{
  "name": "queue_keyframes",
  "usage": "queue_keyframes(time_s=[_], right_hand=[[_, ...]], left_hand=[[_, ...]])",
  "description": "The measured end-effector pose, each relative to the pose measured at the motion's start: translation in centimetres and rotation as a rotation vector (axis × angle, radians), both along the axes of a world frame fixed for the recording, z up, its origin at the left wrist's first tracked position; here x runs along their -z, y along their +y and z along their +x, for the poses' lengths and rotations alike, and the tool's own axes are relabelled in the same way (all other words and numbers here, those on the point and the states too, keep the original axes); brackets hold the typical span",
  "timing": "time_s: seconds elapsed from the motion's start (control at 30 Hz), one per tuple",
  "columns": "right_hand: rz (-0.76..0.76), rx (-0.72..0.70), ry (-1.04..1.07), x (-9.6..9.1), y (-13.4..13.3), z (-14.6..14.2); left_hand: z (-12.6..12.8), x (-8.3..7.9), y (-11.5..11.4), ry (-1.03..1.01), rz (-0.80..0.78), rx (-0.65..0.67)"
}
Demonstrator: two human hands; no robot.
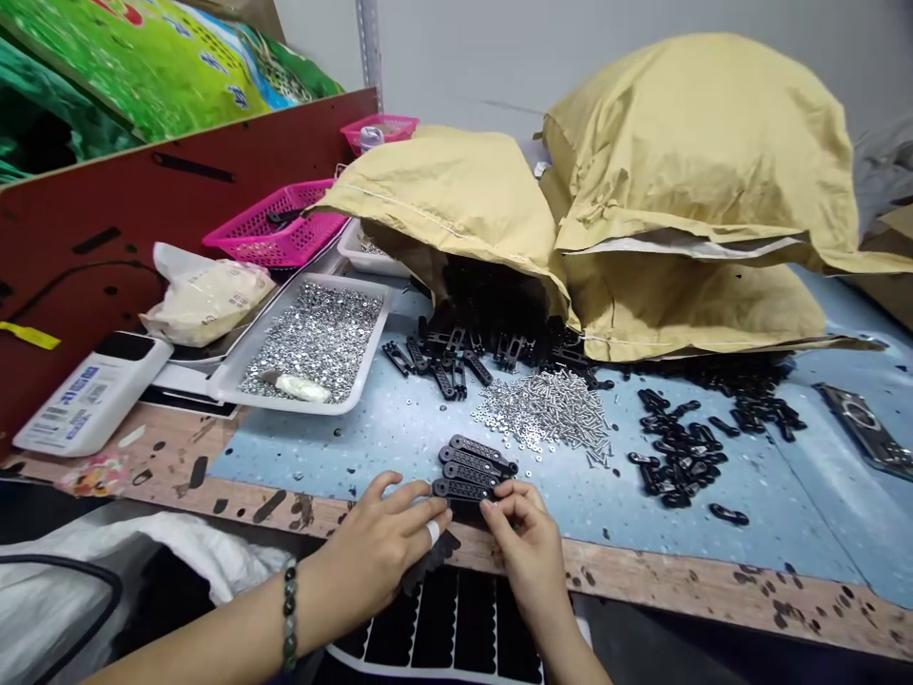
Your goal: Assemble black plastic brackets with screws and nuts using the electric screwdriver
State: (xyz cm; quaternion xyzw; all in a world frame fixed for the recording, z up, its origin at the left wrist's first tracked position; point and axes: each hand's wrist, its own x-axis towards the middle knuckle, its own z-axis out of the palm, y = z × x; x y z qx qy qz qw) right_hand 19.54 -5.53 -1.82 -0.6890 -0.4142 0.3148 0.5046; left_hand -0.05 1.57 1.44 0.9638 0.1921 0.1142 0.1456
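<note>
Several black plastic arms (471,468) with a textured pattern lie side by side at the table's front edge. My left hand (389,533), wearing a white ring and a bead bracelet, has its fingertips closed at the left end of the nearest arm. Dark pieces (432,559) show under its fingers; whether the hand holds them is unclear. At the right end of the same arm, thumb and index finger of my right hand (526,533) are pinched together. What they pinch is too small to make out. Beyond the arms lie loose silver screws (571,404) and small nuts (503,409).
A white tray (232,392) of metal nuts holds a small pale-handled tool (303,387). Black parts (456,357) spill from a yellow sack (456,181). Small black clips (681,457) lie at right, near a clear phone case (866,423). Pink baskets (285,233) stand left.
</note>
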Motion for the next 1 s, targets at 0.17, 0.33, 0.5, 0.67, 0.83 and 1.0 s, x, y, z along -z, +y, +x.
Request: queue_keyframes(time_s=[0.17,0.33,0.5,0.67,0.83,1.0], right_hand=[[-0.026,-0.013,0.028,-0.1,0.0,0.0],[-0.030,-0.024,0.022,0.0,0.1,-0.1],[-0.039,-0.015,-0.012,0.2,0.2,0.0],[-0.022,-0.056,-0.078,0.0,0.2,-0.1],[0.036,-0.102,-0.306,-0.2,0.4,-0.3],[-0.061,-0.159,-0.719,-0.7,0.3,0.8]], left_hand=[[-0.3,0.0,0.2,0.004,-0.046,0.003],[-0.4,0.2,0.0,-0.019,-0.068,-0.008],[-0.6,0.2,0.0,-0.025,-0.098,-0.009],[-0.5,0.2,0.1,-0.027,-0.120,-0.013],[0.2,0.1,0.2,-0.015,-0.131,-0.041],[0.7,-0.5,0.5,-0.021,-0.186,-0.056]])
